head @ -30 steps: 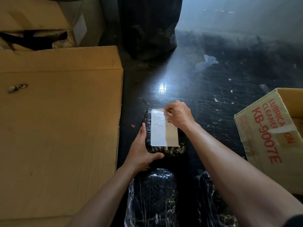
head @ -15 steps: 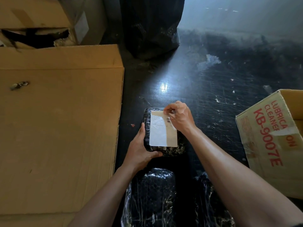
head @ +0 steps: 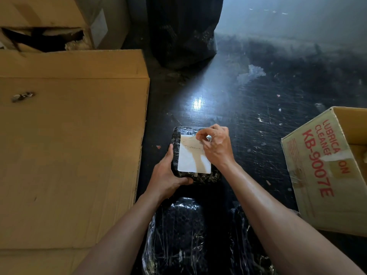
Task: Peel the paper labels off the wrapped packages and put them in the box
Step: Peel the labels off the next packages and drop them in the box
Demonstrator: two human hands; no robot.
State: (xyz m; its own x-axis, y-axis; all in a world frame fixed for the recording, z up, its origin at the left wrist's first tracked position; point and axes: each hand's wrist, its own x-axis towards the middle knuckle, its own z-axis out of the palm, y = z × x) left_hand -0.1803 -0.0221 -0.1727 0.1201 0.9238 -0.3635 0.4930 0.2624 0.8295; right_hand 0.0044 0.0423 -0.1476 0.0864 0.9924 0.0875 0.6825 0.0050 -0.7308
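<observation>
A small black package [head: 206, 178] wrapped in clear film lies on the dark floor, with a white paper label [head: 193, 158] stuck on its top. My left hand [head: 168, 175] grips the package's left side and near corner. My right hand [head: 217, 145] pinches the label's far right corner, which is lifted off the film. An open cardboard box [head: 325, 171] printed with red letters stands to the right. Two more wrapped black packages [head: 178, 237] [head: 244, 241] lie near me, partly under my forearms.
A large flat cardboard sheet [head: 69, 145] covers the floor on the left. Behind it stands a torn carton [head: 39, 22]. A black plastic bag [head: 184, 30] stands at the back centre. The dark floor [head: 268, 96] is scuffed, with small scraps on it.
My right hand's fingers have drawn the label's far right corner up and toward the left. The left hand has kept its hold on the package.
</observation>
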